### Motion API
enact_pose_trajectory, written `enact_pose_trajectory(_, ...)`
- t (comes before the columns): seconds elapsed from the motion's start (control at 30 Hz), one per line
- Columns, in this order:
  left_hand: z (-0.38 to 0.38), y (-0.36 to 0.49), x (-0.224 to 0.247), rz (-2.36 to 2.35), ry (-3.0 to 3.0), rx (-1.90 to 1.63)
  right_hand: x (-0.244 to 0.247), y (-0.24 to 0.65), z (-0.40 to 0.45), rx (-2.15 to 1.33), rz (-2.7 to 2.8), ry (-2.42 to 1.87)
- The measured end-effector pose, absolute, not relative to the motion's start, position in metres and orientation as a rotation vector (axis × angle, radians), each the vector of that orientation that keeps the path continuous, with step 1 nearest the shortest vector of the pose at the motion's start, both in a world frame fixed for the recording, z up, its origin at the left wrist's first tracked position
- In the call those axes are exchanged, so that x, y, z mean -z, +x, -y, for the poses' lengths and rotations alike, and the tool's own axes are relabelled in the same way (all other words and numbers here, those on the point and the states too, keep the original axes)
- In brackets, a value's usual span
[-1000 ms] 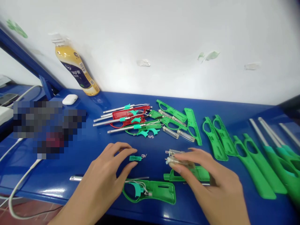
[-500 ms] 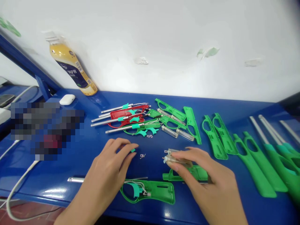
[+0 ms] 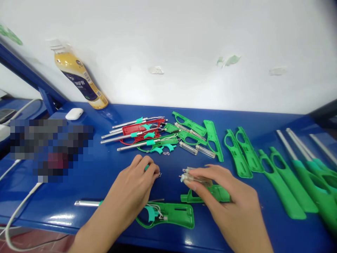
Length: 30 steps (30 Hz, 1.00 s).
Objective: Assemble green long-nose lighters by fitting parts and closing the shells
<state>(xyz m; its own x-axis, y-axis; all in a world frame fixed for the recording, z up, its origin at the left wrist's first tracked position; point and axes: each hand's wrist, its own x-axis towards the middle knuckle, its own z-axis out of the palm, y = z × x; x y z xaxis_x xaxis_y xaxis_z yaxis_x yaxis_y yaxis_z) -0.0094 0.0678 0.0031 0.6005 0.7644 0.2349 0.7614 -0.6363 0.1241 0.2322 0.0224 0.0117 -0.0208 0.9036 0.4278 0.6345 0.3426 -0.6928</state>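
My left hand [image 3: 137, 182] is closed over the blue table, with a small teal piece [image 3: 146, 167] between its fingers and its fingertips at a tiny metal part [image 3: 159, 175]. Between the thumb and fingers of my right hand [image 3: 229, 196] is a clear fuel tank [image 3: 196, 179]; another clear tank [image 3: 187, 169] shows just behind it. Below my hands lies an open green lighter shell [image 3: 181, 215] with a metal tube, white wires and a teal trigger [image 3: 150, 213]. A second green half shell [image 3: 219, 193] is partly hidden behind my right hand.
Red and green shells with metal tubes [image 3: 134, 143] and loose clear tanks [image 3: 205, 151] lie at the back middle. Several green shells [image 3: 243, 154] and handles [image 3: 289, 186] are on the right. A yellow bottle [image 3: 81, 80], white case [image 3: 74, 114] and white cable [image 3: 21, 207] are left.
My left hand has moved right and its fingertips have come onto the tiny metal part that lay beside it. My right hand still holds the clear tank. The view has shifted slightly.
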Motion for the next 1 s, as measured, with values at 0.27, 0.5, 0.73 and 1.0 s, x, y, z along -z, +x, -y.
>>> enact_pose_trajectory(0.27, -0.067, -0.005, -0.010, -1.327, 2.708, -0.663, -0.007, 0.230, -0.022, -0.374, 1.742, -1.356)
enact_pose_trajectory(0.5, -0.071, -0.014, -0.007, -1.215, 2.579, -0.974, -0.001, 0.218, -0.025, -0.374, 1.776, -1.334)
enact_pose_trajectory(0.73, -0.060, -0.017, -0.008, -1.135, 2.487, -1.020, -0.008, 0.211, -0.030, -0.362, 1.787, -1.385)
enact_pose_trajectory(1.0, -0.049, -0.024, -0.003, -1.149, 2.302, -1.159, -0.007, 0.210, -0.031, -0.357, 1.983, -1.259)
